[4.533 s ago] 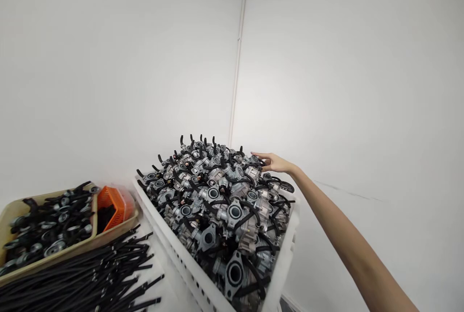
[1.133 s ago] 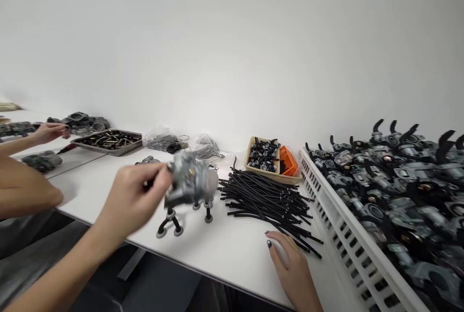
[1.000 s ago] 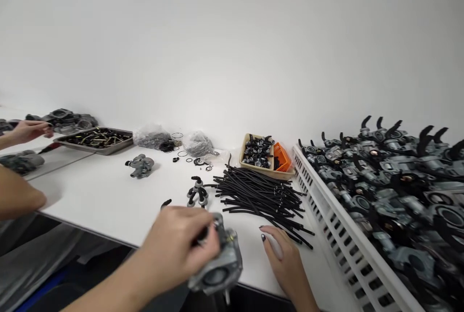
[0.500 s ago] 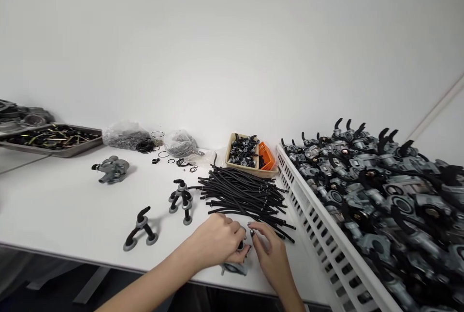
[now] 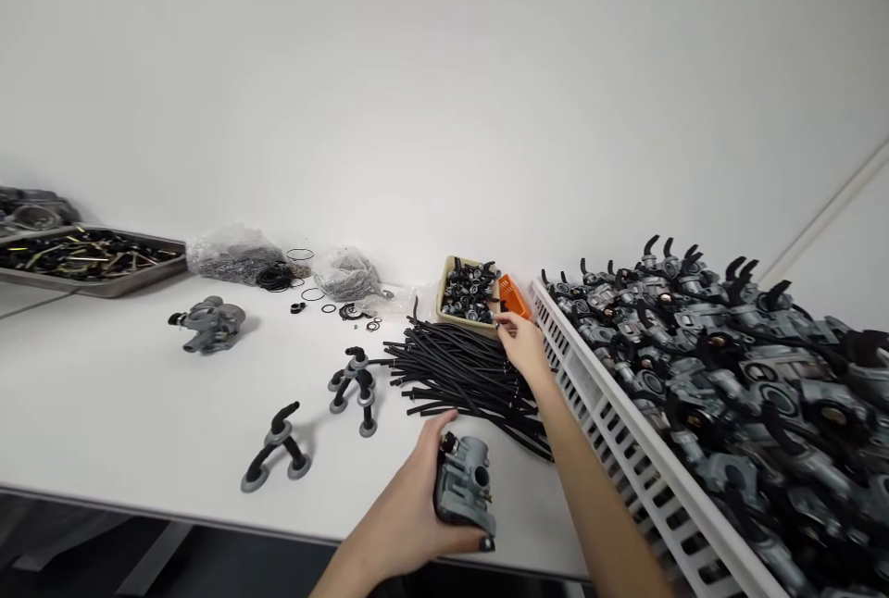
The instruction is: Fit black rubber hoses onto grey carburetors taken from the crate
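My left hand (image 5: 409, 510) is wrapped round a grey metal carburetor (image 5: 464, 482) with a black fitting, at the table's front edge. Its thumb lies along the near side. My right hand (image 5: 522, 343) reaches over the far right of the black hoses (image 5: 458, 367), by the near right corner of a cream tray (image 5: 441, 302) of small black and silver parts. Its thumb and index finger are close together; whether anything is between them is too small to tell. Two black hose pieces with grey rings (image 5: 279, 439) (image 5: 356, 380) stand left of the hoses.
A white crate (image 5: 597, 385) heaped with carburetors fills the right side. Beside the cream tray is an orange basket (image 5: 512, 295). Another carburetor (image 5: 208, 325) lies at left. Behind are plastic bags (image 5: 240, 255), black rings and a metal tray (image 5: 125, 281) of parts.
My right hand has moved from beside my left hand, up and away to the cream tray. My left hand has turned and spread round the carburetor, which now shows clearly.
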Available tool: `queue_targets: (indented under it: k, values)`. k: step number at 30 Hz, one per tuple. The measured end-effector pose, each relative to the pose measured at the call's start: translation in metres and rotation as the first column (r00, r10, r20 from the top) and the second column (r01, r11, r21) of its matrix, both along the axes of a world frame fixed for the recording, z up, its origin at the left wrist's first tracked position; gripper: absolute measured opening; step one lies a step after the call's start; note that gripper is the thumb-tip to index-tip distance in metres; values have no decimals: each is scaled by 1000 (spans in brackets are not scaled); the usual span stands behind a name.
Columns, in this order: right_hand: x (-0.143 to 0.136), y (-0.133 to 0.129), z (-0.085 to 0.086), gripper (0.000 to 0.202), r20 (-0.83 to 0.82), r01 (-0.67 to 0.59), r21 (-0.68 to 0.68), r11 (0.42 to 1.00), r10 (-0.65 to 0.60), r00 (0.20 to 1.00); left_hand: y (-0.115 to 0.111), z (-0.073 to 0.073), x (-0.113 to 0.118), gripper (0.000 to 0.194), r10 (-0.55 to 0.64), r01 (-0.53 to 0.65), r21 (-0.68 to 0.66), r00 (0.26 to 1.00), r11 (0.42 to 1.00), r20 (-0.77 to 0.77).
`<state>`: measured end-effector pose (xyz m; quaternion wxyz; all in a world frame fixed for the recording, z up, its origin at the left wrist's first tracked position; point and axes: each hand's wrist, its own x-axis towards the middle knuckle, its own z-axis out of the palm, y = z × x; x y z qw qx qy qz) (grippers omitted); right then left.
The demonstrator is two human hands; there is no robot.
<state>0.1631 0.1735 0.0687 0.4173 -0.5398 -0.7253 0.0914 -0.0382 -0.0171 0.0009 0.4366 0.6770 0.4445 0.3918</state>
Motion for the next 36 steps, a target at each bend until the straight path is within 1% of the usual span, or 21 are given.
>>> queue_targets:
  k: [2,4,7,9,11,13,15,17,19,20,23,25,26,27,28,29,30,31,32,34,36]
  values:
    - [0,26,-2,34,49,8,1,1000,-8,999,0,-6,1,110,-35,37,-68,999,997,39]
    - [-1,45,-4,35,99,-8,8,1000,7,995,2,-7,1,108,-51,56,-76,996,996,68]
    - [-1,65,-6,32,147,-82,14,997,79,986,4,-7,2,107,-63,70,-78,994,995,89]
    - [-1,72,-7,28,143,-129,18,992,125,982,5,-5,2,105,-62,69,-88,995,994,77]
    - [0,74,-9,24,103,-146,38,989,142,985,5,-4,2,103,-61,67,-99,996,993,63]
    - [0,71,-12,19,26,-129,75,989,127,992,6,-2,2,99,-65,71,-102,996,992,60]
    - [-1,64,-14,13,-93,-65,129,990,78,993,6,-2,2,97,-74,81,-99,995,992,66]
    - [-3,55,-14,19,-253,37,176,984,9,967,7,-3,2,97,-84,90,-91,994,992,75]
    - [-4,44,-13,31,-425,132,185,974,-42,904,7,-4,1,97,-92,98,-79,993,992,79]
    - [-4,38,-12,35,-502,158,177,972,-49,864,7,-5,1,97,-93,99,-71,993,993,77]
    - [-6,8,-11,35,-654,159,146,976,-26,756,8,-7,0,97,-89,92,-50,994,994,64]
    - [-8,-22,-14,29,-758,75,105,992,31,651,8,-7,0,98,-86,89,-46,995,995,50]
    - [-10,-40,-17,29,-839,-23,68,997,70,539,8,-6,0,98,-85,87,-43,996,995,40]
    - [-12,-58,-21,30,-903,-138,33,990,89,420,8,-5,0,99,-85,86,-39,996,996,29]
    - [-14,-77,-25,32,-943,-244,6,970,87,320,8,-4,0,100,-84,84,-34,996,996,14]
    - [-17,-95,-30,34,-963,-328,-12,945,78,259,7,-2,0,100,-84,84,-28,996,996,-1]
    - [-20,-112,-35,34,-969,-386,-26,922,71,235,7,0,0,100,-87,87,-22,996,996,-14]
    - [-23,-126,-40,34,-969,-426,-37,904,72,237,7,2,0,99,-95,94,-14,995,995,-20]
    - [-25,-139,-45,33,-963,-450,-42,892,83,256,7,3,1,98,-105,105,-6,994,994,-18]
    - [-29,-157,-53,28,-936,-455,-27,890,138,325,7,5,2,97,-128,128,16,992,992,-3]
    - [-31,-167,-60,24,-892,-437,17,899,211,400,8,5,2,97,-130,130,40,991,991,1]
